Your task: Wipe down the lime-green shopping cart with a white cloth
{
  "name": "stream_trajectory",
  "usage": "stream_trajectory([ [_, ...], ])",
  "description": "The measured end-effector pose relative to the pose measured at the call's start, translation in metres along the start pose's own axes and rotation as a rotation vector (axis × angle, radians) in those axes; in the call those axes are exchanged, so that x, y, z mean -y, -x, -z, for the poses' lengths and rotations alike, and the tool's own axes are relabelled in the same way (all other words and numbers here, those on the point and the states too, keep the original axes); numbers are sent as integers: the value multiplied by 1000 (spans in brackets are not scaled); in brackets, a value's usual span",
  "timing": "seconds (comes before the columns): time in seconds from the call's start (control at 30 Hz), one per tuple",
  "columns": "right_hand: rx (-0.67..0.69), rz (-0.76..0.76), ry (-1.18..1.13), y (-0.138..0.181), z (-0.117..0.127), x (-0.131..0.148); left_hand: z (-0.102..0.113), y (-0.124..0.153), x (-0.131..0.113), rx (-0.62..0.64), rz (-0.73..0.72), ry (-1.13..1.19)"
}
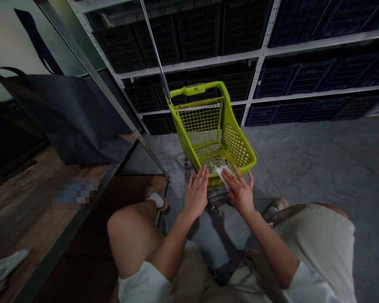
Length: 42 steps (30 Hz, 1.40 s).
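Note:
A yellow-green shopping cart [236, 145] with a basket of meshed sides stands on the floor before my knees. My left hand [196, 191] is at the basket's near rim, fingers stretched out and holding nothing I can see. Across from it, my right hand [241, 193] has a crumpled white cloth [222, 172] under its thumb-side fingers, while its outer fingers spread apart. The cloth hangs over the near end of the basket; whether it is cloth or tissue is hard to tell. Some whitish bits show on the basket floor behind my fingers.
A wooden-topped table [104, 176] with a metal frame runs along my left, bearing a dark tote bag [78, 118] and a white glove-like cloth [8, 267]. Behind the cart, white metal shelves [259, 75] hold black and blue crates. A metal pole [153, 38] rises from the cart's handle.

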State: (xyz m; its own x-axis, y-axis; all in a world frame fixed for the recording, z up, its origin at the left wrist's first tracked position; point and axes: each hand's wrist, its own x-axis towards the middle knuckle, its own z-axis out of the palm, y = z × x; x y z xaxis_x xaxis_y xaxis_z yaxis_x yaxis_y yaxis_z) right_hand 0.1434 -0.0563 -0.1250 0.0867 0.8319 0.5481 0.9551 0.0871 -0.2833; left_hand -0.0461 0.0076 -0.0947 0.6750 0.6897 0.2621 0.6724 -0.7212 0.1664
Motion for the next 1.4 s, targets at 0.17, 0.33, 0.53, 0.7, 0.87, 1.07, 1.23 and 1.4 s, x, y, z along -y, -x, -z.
stream_trajectory([
  [0.17,-157,-175,123,-1,12,-74,-1,-1,-4,10,15,-24],
  [0.33,-157,-221,98,-7,0,-34,-9,-1,-5,-12,13,-11],
  [0.53,-38,-22,-108,-8,-19,54,-13,0,-3,-52,8,12],
  [0.7,-45,-2,-16,-4,-5,6,-7,0,-4,-50,11,-4],
  [0.87,-180,-189,125,-4,13,-76,-4,0,-7,-36,9,17],
  [1.07,-80,-78,47,-14,-4,-12,-9,-1,-8,-51,13,63],
  [1.23,1,60,-79,-15,-17,53,-11,-1,-6,-60,28,60],
  [1.4,-16,95,36,-6,-2,-10,-8,0,-6,-60,12,51],
])
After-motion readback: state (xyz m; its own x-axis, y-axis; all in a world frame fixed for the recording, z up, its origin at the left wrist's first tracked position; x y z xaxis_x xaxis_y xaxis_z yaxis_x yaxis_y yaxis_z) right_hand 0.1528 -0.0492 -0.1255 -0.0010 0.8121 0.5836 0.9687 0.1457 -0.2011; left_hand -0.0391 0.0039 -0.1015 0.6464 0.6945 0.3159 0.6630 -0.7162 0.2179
